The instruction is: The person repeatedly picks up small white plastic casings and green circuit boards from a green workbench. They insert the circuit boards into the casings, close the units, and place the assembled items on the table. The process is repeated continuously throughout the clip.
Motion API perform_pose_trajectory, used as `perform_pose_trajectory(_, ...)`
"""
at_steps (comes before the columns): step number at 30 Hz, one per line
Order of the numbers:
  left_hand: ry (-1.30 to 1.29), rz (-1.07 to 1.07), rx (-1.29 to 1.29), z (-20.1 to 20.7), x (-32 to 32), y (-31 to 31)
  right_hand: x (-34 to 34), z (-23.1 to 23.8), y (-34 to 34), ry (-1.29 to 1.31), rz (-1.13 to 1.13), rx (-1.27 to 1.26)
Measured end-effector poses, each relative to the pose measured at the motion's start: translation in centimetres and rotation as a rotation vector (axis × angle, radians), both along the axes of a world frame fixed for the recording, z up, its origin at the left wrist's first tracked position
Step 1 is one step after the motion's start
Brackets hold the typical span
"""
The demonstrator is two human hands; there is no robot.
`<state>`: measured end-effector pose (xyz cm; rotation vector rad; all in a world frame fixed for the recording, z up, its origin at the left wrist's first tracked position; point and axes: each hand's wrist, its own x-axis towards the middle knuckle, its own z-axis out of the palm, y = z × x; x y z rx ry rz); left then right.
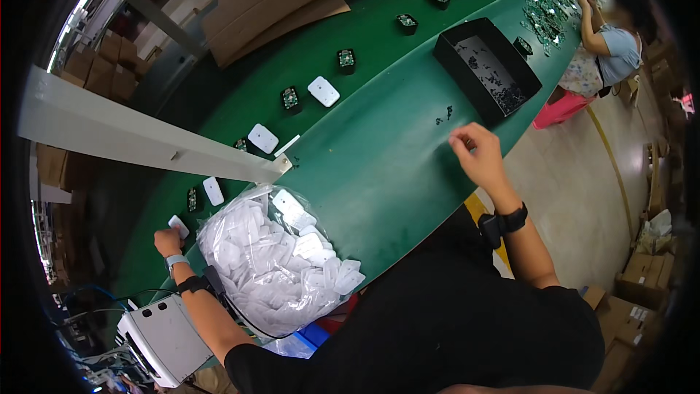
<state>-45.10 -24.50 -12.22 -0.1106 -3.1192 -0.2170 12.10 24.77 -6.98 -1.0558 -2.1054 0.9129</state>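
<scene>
At the far left, my left hand [168, 241] has its fingers closed on a white plastic cover [179, 227] over the green conveyor belt. My right hand [478, 155] hovers above the green worktable [379, 175], thumb and fingers curled into a pinch; whatever may be between them is too small to make out. Just beyond it lie a few tiny black parts [444, 114]. A black open box [487, 69] with more such parts stands farther off. Between my arms sits a clear plastic bag [251, 263] full of white covers.
Black housings with circuit boards [345, 60] line the belt, some beside white covers [323, 92]. A white post [146, 135] crosses at left, above a grey-white machine [164, 339]. Green circuit boards [547, 18] lie in a pile near a seated co-worker [616, 44].
</scene>
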Motion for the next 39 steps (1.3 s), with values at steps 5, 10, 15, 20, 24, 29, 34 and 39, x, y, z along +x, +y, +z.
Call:
perform_pose_trajectory(5,0.273,0.013,-0.148,6.0,4.3,2.4,-0.8,-2.2,4.0,-0.165,0.085,0.207)
perform_pose_trajectory(10,0.250,-0.187,0.476,13.3,15.4,7.6,-2.7,-2.6,5.6,-0.351,0.264,0.450)
perform_pose_trajectory(15,-0.036,-0.406,0.530,12.5,32.0,15.0,-2.6,-2.6,6.8,-0.423,0.337,0.506)
perform_pose_trajectory(20,-0.100,-0.646,0.371,7.7,34.0,20.9,-2.5,-2.2,7.2,-0.262,0.411,0.411)
perform_pose_trajectory(24,0.017,-0.539,0.095,4.1,32.3,22.0,-1.9,-1.5,6.2,-0.078,0.389,0.218)
perform_pose_trajectory(29,-0.065,-0.469,0.049,2.7,31.6,22.9,0.2,0.4,4.5,0.066,0.332,-0.088)
perform_pose_trajectory(34,0.020,-0.451,0.158,4.0,32.7,23.8,1.1,0.7,3.5,0.221,0.396,-0.159)
perform_pose_trajectory(39,-0.012,-0.515,0.261,5.3,32.7,23.3,-0.2,2.3,1.6,0.275,0.522,-0.179)
